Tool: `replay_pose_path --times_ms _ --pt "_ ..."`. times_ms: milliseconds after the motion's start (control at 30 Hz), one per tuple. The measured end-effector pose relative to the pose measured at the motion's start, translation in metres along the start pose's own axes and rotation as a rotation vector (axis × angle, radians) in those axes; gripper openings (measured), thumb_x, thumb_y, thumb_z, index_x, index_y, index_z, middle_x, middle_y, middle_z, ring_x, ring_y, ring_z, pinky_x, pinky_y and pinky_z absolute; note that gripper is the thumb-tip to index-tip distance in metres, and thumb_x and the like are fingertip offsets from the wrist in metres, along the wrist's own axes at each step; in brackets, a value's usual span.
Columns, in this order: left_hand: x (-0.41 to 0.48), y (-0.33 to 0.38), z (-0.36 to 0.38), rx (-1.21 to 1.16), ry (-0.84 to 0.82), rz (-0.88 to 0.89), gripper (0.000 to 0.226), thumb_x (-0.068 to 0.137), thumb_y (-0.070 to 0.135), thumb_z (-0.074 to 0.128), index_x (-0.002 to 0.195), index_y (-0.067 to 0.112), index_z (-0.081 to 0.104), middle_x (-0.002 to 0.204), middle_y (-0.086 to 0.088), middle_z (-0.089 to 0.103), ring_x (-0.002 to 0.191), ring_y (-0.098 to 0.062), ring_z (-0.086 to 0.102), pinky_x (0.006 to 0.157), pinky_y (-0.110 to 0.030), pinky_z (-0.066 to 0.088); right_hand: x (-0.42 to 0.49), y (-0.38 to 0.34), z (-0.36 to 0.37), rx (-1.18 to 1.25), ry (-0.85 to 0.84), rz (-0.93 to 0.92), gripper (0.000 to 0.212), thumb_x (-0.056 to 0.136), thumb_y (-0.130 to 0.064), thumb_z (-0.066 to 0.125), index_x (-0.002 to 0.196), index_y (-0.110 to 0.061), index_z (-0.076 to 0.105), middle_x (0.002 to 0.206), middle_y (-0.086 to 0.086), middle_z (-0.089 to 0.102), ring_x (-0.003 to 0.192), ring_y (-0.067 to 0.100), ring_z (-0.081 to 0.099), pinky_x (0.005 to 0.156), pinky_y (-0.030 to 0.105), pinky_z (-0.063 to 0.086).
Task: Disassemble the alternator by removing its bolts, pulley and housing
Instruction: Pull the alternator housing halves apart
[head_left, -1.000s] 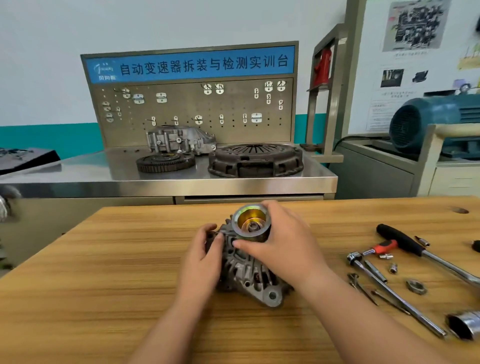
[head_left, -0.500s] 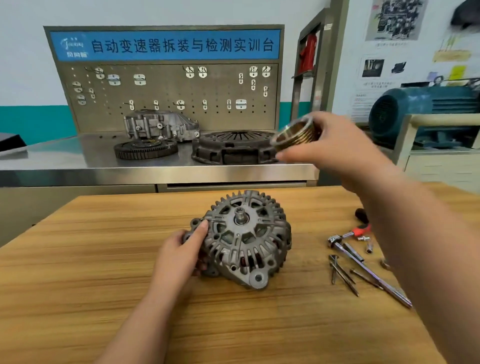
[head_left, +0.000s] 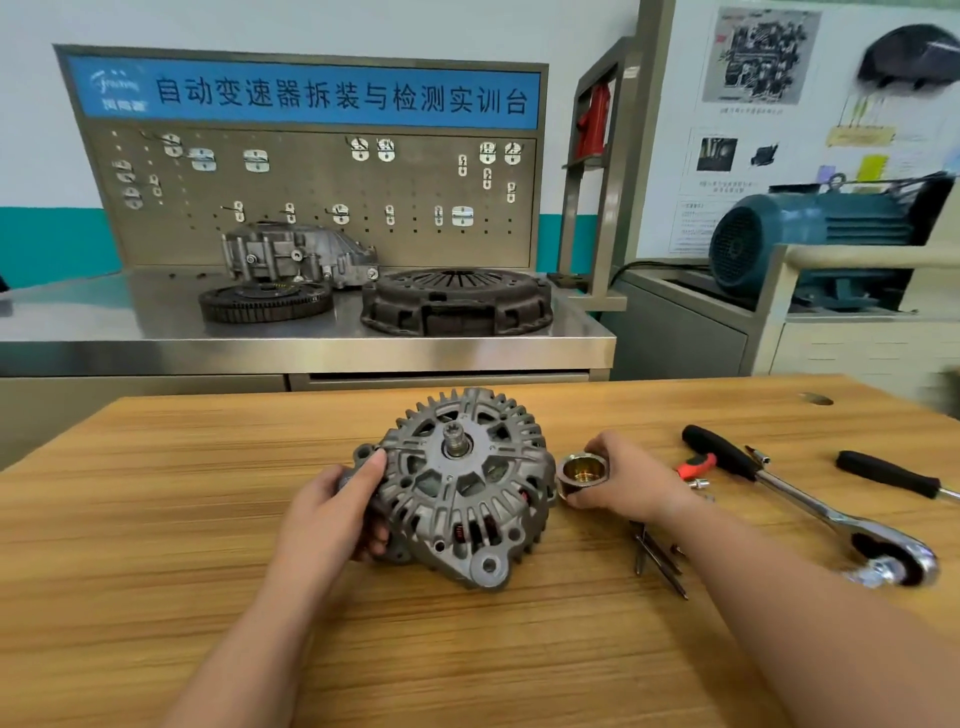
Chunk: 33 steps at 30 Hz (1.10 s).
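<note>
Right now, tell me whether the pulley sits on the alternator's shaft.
No, the right hand holds the pulley beside the alternator, its shaft bare.

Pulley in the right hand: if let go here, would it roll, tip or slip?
The pulley looks like solid metal, so probably stiff and heavy for its size. Held open end up by the right hand, squat and wide, it should hardly tip; on its side it would likely roll. Its shiny bore suggests a somewhat slippery grip.
</note>
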<state>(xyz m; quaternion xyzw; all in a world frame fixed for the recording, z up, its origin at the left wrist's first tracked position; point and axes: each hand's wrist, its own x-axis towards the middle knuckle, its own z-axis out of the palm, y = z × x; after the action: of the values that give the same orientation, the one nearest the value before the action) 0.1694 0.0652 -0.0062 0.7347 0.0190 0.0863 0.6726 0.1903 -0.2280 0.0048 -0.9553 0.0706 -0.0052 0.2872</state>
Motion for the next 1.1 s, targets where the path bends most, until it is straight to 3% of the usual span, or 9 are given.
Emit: replay_pose_path --times_ms 233,333,467,533,633,733,867,967,1100 --pt "0.0 -0.001 -0.004 -0.11 -0.037 -0.117 0.04 0.093 0.043 0.055 0.072 0.009 0.057 0.045 -0.009 0.056 0.034 -0.017 0.049 0.036 -0.018 0.036 -0.006 -0.018 -0.007 -0.24 0.089 0.017 0.067 0.085 -0.035 0.071 0.142 -0.019 0.041 0.137 0.004 0.054 0.12 0.021 0.053 0.091 0.03 0.049" --pt "0.0 -0.002 -0.005 -0.149 -0.073 -0.202 0.042 0.09 0.051 0.056 0.076 0.011 0.061 0.049 -0.007 0.059 0.037 -0.017 0.051 0.039 -0.019 0.036 -0.011 -0.038 -0.014 0.106 0.12 -0.072 0.046 0.093 -0.036 0.061 0.135 -0.023 0.05 0.136 0.003 0.054 0.117 0.017 0.052 0.09 0.03 0.044" --pt "0.0 -0.003 -0.005 -0.205 -0.103 -0.224 0.041 0.087 0.052 0.059 0.072 0.014 0.061 0.048 -0.003 0.057 0.039 -0.015 0.05 0.042 -0.02 0.035 -0.024 -0.064 -0.001 0.635 -0.172 0.093 0.042 0.095 -0.058 0.043 0.112 -0.025 0.062 0.111 0.008 0.068 0.104 0.028 0.062 0.094 0.046 0.05" --pt "-0.001 -0.003 -0.004 -0.208 -0.084 -0.191 0.039 0.087 0.049 0.061 0.069 0.015 0.06 0.047 -0.001 0.055 0.038 -0.013 0.049 0.043 -0.022 0.034 -0.027 -0.073 0.009 0.784 -0.236 0.115 0.045 0.095 -0.059 0.039 0.102 -0.024 0.067 0.097 0.008 0.075 0.096 0.03 0.068 0.085 0.046 0.053" --pt "-0.001 -0.001 -0.002 -0.174 -0.057 -0.11 0.04 0.091 0.044 0.059 0.063 0.015 0.057 0.043 -0.001 0.052 0.036 -0.012 0.045 0.042 -0.022 0.035 -0.028 -0.081 0.022 0.993 -0.176 0.094 0.044 0.097 -0.05 0.039 0.086 -0.02 0.07 0.088 0.006 0.076 0.077 0.023 0.072 0.071 0.038 0.055" --pt "-0.003 0.003 0.001 -0.106 -0.061 -0.001 0.04 0.093 0.04 0.056 0.063 0.014 0.057 0.042 -0.001 0.052 0.035 -0.012 0.046 0.038 -0.02 0.036 -0.028 -0.074 0.036 1.224 -0.097 0.071 0.034 0.096 -0.039 0.046 0.086 -0.016 0.069 0.095 0.013 0.075 0.084 0.028 0.072 0.08 0.045 0.057" --pt "-0.004 0.006 -0.003 -0.046 -0.079 0.127 0.041 0.093 0.04 0.056 0.06 0.016 0.053 0.042 0.0 0.053 0.036 -0.01 0.047 0.038 -0.016 0.037 -0.029 -0.063 0.05 1.348 -0.039 0.011 0.035 0.098 -0.037 0.045 0.096 -0.011 0.068 0.101 0.015 0.074 0.089 0.029 0.072 0.069 0.04 0.058" --pt "-0.002 0.003 -0.009 -0.035 -0.077 0.171 0.04 0.092 0.04 0.055 0.061 0.016 0.053 0.044 0.001 0.053 0.039 -0.012 0.048 0.04 -0.019 0.038 -0.031 -0.065 0.055 1.384 -0.05 -0.034 0.042 0.097 -0.042 0.046 0.09 -0.013 0.075 0.101 0.015 0.074 0.091 0.029 0.072 0.066 0.038 0.059" --pt "0.002 -0.001 -0.017 -0.043 -0.136 0.227 0.043 0.079 0.053 0.055 0.068 0.012 0.058 0.05 0.001 0.057 0.044 -0.011 0.052 0.044 -0.021 0.042 -0.036 -0.074 0.056 1.321 0.02 -0.153 0.047 0.086 -0.053 0.053 0.101 -0.014 0.074 0.105 0.013 0.073 0.099 0.029 0.07 0.081 0.045 0.056"
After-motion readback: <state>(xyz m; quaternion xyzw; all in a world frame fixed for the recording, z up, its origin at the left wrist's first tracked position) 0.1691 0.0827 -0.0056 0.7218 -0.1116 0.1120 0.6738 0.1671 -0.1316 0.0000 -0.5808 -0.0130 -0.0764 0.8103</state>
